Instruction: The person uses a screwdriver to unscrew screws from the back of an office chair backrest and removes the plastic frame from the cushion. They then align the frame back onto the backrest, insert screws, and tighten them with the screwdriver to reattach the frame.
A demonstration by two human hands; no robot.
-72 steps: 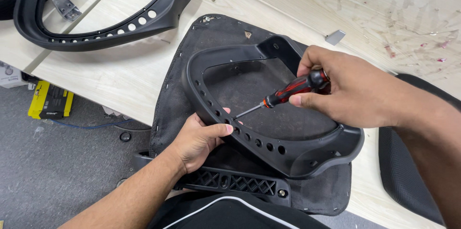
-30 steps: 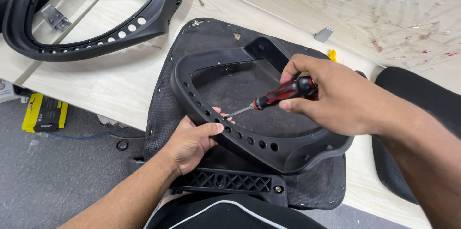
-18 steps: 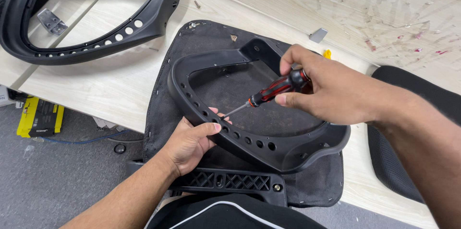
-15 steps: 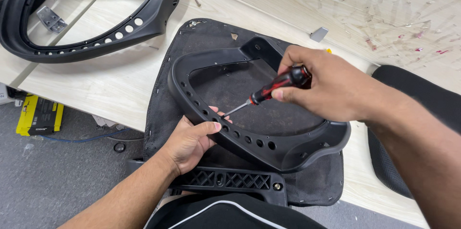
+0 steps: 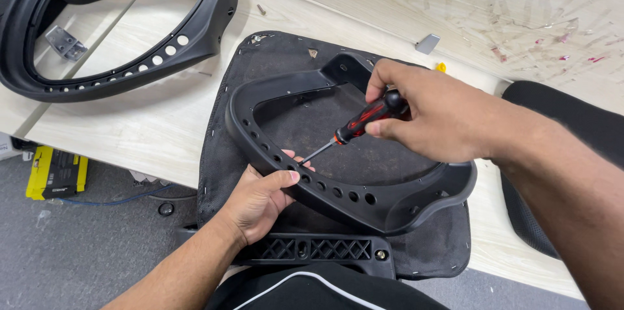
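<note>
A black curved plastic frame (image 5: 338, 186) with a row of round holes lies on a black fabric-covered seat panel (image 5: 260, 76) at the front edge of a wooden workbench. My left hand (image 5: 260, 196) grips the frame's near rim, thumb over the holes. My right hand (image 5: 426, 112) holds a red-and-black screwdriver (image 5: 367, 118), its metal tip angled down-left to the inside of the rim, close to my left fingertips.
A second black holed frame (image 5: 130, 43) lies at the back left, with a small metal bracket (image 5: 65, 42) inside it. A black ribbed plastic piece (image 5: 312, 248) sits below the panel. A black cushion (image 5: 559, 128) is at right. A yellow box (image 5: 55, 173) lies on the grey floor.
The view has shifted slightly. My right hand has edged the screwdriver a little along the rim's inside. My left hand keeps its grip on the frame.
</note>
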